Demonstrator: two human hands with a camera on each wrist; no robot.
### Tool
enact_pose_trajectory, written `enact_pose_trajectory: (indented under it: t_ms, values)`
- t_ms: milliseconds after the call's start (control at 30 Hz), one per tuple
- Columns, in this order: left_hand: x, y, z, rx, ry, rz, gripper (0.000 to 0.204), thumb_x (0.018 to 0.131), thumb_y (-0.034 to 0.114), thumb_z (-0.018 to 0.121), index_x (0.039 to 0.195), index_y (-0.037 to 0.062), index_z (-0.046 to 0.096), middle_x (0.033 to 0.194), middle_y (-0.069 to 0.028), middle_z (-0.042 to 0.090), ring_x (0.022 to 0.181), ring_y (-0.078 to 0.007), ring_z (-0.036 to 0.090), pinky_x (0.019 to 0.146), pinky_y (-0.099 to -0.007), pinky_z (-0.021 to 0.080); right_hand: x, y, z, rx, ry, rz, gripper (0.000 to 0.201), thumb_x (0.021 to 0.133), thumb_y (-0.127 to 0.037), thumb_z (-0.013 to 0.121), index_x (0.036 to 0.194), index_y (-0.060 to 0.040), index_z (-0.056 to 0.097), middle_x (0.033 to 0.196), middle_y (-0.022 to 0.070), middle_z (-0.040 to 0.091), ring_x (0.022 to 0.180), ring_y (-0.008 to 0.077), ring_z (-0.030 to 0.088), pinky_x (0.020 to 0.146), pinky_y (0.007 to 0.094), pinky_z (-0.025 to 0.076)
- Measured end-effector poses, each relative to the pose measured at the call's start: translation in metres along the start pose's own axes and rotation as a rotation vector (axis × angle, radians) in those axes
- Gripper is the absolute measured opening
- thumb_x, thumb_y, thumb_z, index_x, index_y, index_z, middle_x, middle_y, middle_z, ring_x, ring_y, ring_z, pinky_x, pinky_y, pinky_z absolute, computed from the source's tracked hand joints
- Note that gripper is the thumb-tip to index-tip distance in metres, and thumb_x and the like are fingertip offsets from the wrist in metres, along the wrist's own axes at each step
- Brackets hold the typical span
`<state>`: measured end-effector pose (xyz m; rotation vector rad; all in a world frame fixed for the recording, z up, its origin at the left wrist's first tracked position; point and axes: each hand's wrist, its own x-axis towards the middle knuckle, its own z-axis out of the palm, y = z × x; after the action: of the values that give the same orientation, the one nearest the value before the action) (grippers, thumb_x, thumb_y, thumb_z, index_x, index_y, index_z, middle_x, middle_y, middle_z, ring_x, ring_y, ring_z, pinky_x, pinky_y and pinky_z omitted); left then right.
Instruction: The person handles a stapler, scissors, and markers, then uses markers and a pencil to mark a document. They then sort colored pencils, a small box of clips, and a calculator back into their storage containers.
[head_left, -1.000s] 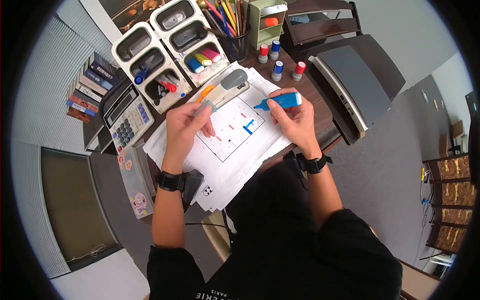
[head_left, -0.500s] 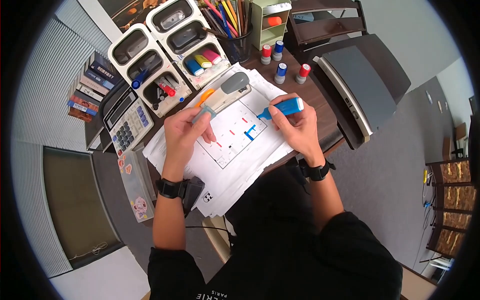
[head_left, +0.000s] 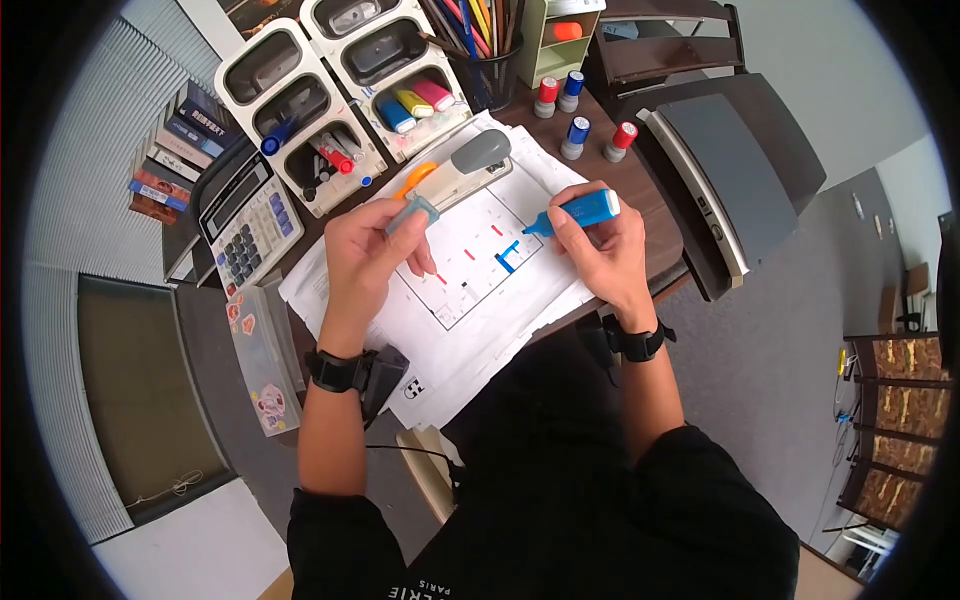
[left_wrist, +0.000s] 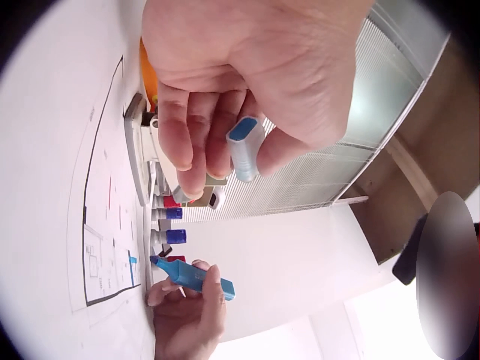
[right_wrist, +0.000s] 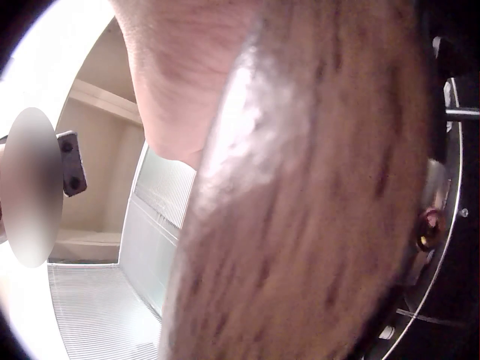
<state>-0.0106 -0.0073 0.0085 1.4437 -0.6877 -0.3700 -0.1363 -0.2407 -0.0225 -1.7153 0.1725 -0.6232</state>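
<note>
In the head view my right hand (head_left: 608,252) grips a blue highlighter (head_left: 588,210), its tip pointing left over the printed sheet (head_left: 450,300). Blue strokes (head_left: 508,257) and several short red bars mark that sheet. My left hand (head_left: 365,265) pinches a translucent cap (head_left: 412,213) between thumb and fingers, above the paper's left part. The left wrist view shows the cap (left_wrist: 245,150) with a blue inside, and the uncapped highlighter (left_wrist: 191,276) in the other hand, its tip near the sheet. Whether the tip touches paper, I cannot tell.
A grey stapler (head_left: 470,165) lies on the papers. Behind stand a white organizer (head_left: 350,105) with highlighters, a pen cup (head_left: 490,75) and several stamps (head_left: 573,138). A calculator (head_left: 250,232) sits left, a dark grey device (head_left: 715,180) right.
The view has shifted slightly, moving the desk things in the frame. Both hands keep their hold; the highlighter has stayed near the right edge of the drawing.
</note>
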Motion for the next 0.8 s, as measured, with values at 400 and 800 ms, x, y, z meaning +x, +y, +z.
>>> enact_pose_trajectory:
  t_ms: [400,800]
  values:
    - [0.0032,-0.0047,-0.0059,-0.036,0.033,-0.011,0.027,0.096,0.019,0.066,0.097,-0.0075,0.068,0.066,-0.0078,0.064,0.055,-0.0135,0.063,0.05,-0.0237,0.046,0.0052,-0.0052,-0.0026,0.056,-0.105,0.06,0.014,0.088,-0.013,0.073,0.094,-0.0027,0.067,0.079,0.0025,0.067,0.064,0.0076,0.061,0.056,0.0229,0.047]
    - [0.0018,-0.0045,-0.0048,0.004,0.011,0.02,0.03,0.1,0.023,0.061,0.099,-0.0063,0.066,0.067,-0.0078,0.063,0.055,-0.0143,0.061,0.051,-0.0251,0.047,0.0034,0.0031,-0.0054,-0.094,-0.14,-0.029,0.016,0.086,-0.017,0.073,0.096,-0.0051,0.069,0.08,0.0017,0.068,0.067,0.0086,0.061,0.058,0.0226,0.046]
